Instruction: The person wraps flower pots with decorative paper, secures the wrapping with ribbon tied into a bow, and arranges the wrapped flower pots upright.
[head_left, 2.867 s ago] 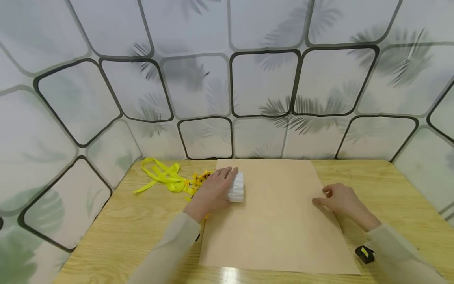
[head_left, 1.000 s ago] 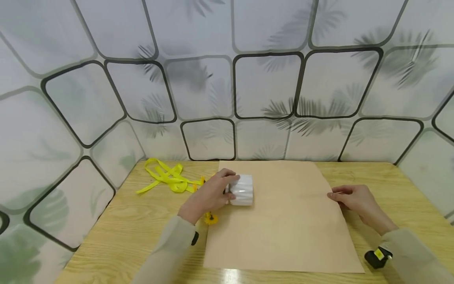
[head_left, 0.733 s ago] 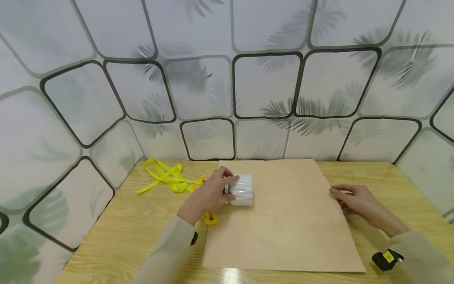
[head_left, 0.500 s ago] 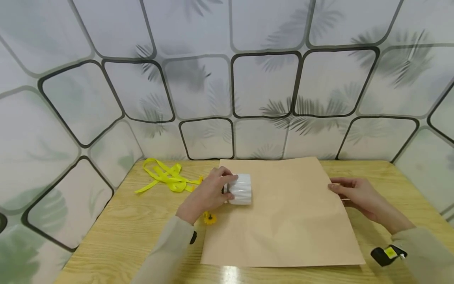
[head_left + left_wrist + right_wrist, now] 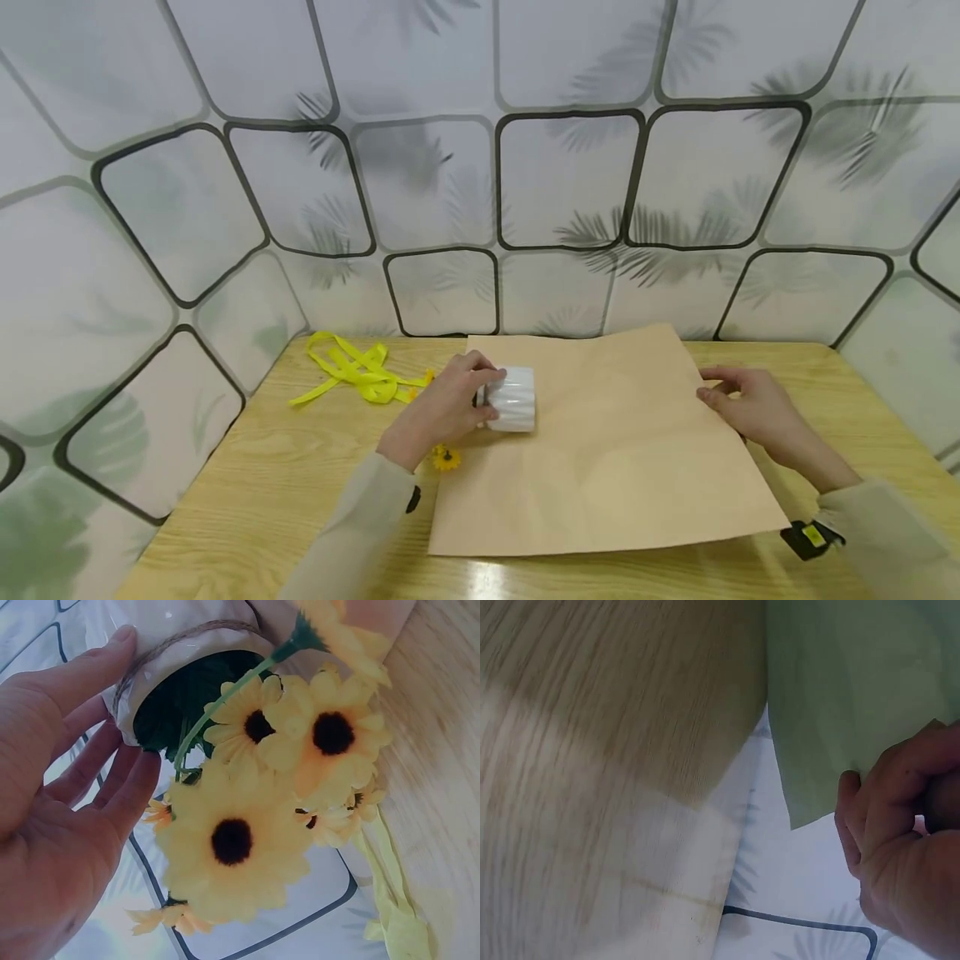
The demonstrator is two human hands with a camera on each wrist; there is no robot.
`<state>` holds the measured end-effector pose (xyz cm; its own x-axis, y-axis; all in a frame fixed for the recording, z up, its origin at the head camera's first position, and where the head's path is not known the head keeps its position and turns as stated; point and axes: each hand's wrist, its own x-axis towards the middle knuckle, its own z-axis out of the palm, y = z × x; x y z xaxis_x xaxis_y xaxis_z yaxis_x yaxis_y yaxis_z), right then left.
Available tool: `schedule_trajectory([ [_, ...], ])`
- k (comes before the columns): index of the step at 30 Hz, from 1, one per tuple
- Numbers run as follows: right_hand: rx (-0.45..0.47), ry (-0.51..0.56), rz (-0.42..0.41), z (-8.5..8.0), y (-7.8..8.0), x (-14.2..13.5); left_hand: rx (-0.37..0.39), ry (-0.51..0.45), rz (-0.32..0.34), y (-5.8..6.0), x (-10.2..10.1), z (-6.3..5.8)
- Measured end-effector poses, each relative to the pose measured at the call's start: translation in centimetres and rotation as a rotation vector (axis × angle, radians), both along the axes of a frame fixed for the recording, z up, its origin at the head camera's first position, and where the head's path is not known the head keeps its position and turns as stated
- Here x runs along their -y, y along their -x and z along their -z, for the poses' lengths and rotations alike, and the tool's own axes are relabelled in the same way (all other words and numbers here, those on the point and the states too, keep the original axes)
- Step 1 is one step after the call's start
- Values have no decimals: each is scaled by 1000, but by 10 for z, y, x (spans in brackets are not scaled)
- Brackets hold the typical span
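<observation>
A white flower pot (image 5: 517, 400) lies on its side on a large sheet of brown wrapping paper (image 5: 615, 467). My left hand (image 5: 438, 408) grips the pot near its mouth, with the thumb on one side and the fingers on the other. Twine circles the rim in the left wrist view, and yellow sunflowers (image 5: 231, 841) stick out past the paper's left edge. At the sheet's right side, my right hand (image 5: 757, 412) pinches the edge, and that side stands raised off the table. The paper's underside (image 5: 832, 712) shows in the right wrist view.
A tangled yellow ribbon (image 5: 367, 379) lies on the wooden table (image 5: 300, 475) at the back left. Behind the table hangs a patterned backdrop (image 5: 562, 183). A black wrist device (image 5: 810, 537) sits at my right cuff, another at the left one.
The pot has shifted slightly right onto the paper, and my left hand's hold on it shows more plainly. My right hand has lifted the sheet's right edge, which lay flat before.
</observation>
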<state>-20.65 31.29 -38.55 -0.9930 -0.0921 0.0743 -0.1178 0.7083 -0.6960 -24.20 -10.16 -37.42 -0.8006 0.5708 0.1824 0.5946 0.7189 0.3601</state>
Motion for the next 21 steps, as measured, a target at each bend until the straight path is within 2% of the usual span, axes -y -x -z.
schedule_trajectory([
  [4, -43, 27, 4, -5, -2, 4, 0, 2, 4, 0, 0, 0],
  [10, 16, 241, -14, -30, 2, 14, -3, -2, 0, 0, -1, 0],
  [13, 28, 305, -33, -45, 7, 26, -7, -7, -4, 1, -1, 0],
  [18, 51, 314, -36, -68, 13, 47, -28, 6, 4, 2, 0, 1],
  [21, 84, 304, -30, -74, 15, 54, -35, 8, 11, 2, 0, 0],
])
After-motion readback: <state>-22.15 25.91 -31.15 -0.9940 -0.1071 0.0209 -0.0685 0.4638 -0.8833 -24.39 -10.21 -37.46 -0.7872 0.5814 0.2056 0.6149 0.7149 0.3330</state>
